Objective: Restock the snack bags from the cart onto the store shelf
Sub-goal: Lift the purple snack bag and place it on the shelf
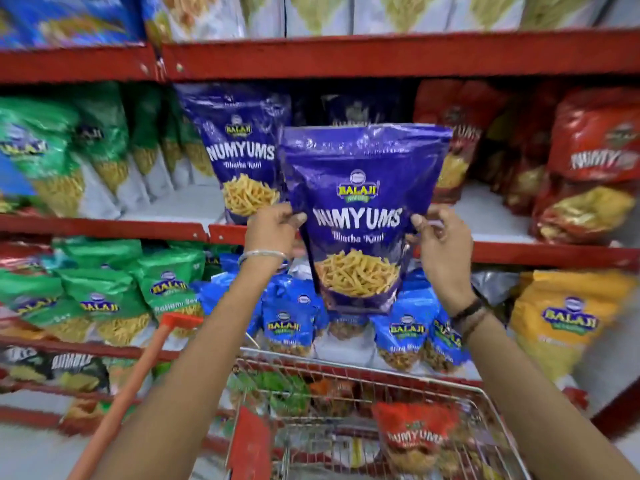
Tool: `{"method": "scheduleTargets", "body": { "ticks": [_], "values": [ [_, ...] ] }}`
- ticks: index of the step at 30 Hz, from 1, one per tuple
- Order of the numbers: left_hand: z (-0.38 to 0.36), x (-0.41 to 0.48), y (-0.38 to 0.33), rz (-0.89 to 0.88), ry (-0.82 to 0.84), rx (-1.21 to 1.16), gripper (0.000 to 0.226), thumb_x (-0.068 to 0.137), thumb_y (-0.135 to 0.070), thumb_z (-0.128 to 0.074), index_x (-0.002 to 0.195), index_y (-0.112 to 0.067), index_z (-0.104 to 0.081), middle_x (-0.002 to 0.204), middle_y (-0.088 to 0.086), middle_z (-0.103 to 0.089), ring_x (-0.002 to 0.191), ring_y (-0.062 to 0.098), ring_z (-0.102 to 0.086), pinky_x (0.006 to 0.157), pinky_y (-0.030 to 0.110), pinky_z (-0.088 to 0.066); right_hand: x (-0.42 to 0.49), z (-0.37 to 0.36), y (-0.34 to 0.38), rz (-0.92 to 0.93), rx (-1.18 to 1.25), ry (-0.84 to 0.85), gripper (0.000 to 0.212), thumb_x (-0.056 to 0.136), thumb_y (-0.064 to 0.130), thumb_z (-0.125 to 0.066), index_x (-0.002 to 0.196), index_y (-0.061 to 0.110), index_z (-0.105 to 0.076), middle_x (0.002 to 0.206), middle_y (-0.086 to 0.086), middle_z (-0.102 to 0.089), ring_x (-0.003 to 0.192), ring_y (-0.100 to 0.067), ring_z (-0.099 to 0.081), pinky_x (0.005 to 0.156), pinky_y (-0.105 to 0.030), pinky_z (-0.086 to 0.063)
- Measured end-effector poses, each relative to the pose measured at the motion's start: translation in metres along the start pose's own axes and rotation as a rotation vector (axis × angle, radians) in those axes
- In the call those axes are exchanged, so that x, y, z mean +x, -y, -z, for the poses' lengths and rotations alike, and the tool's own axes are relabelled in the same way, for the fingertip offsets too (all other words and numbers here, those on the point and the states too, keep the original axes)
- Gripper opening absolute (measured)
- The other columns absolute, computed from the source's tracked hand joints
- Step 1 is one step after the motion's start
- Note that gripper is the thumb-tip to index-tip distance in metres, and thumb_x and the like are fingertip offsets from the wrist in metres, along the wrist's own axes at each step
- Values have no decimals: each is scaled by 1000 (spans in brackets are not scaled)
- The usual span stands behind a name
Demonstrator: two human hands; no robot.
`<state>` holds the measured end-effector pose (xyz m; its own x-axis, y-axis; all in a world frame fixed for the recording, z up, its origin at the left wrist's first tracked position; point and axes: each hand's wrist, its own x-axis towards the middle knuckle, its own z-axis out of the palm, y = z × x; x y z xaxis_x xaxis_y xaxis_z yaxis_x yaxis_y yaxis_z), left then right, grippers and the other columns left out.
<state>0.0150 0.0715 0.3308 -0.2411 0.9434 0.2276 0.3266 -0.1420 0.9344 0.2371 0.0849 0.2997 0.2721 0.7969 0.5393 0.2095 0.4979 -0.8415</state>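
While the wire cart (398,386) sits at the bottom centre of the frame with a red Numyums bag (414,434) and other packets waiting in it, both arms reach up over it toward the middle of the picture. Just above, the left hand (273,225) pinches the left edge of a purple Numyums bag (360,216) and the right hand (441,240) pinches its right edge, fingers closed on the film. Gripping both sides likely keeps the floppy pouch upright and label-forward, so it can go in facing the aisle. Its base hangs in front of the blue bags (294,320) on the lower shelf, not yet resting on anything. Behind it, slightly left of centre, a matching purple bag (242,150) stands on the red middle shelf (502,252), with white shelf floor bare to its right; that gap looks like the intended slot, keeping the same flavour together. Green bags (52,157) fill the left and red bags (595,168) the right
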Motion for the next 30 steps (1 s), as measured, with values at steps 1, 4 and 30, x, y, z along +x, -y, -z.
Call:
{"method": "scheduleTargets", "body": {
  "ticks": [1,4,30],
  "values": [
    [0,10,-13,-27,-16,-34,23,88,-14,-52,65,-20,-53,82,16,-59,76,37,-64,77,54,-57,15,-5,6,28,14,-13,5,89,6,-53,91,7,-57,78,-2,-60,51,7,-59,54,-14,-52],
    [-5,47,-36,-82,-80,-89,16,88,-11,-51,73,-16,-55,83,12,-59,70,29,-61,74,48,-57,58,-20,20,92,41,-52,21,89,4,-51,79,23,-51,73,9,-56,52,7,-57,58,-15,-53],
    [-76,196,24,-173,-244,-73,25,89,-34,-47,109,-19,-50,100,14,-65,93,33,-62,82,50,-55,173,-82,-90,-82,38,0,37,92,24,-50,126,9,-45,109,-1,-52,90,-6,-53,71,-5,-44]
  ]
}}
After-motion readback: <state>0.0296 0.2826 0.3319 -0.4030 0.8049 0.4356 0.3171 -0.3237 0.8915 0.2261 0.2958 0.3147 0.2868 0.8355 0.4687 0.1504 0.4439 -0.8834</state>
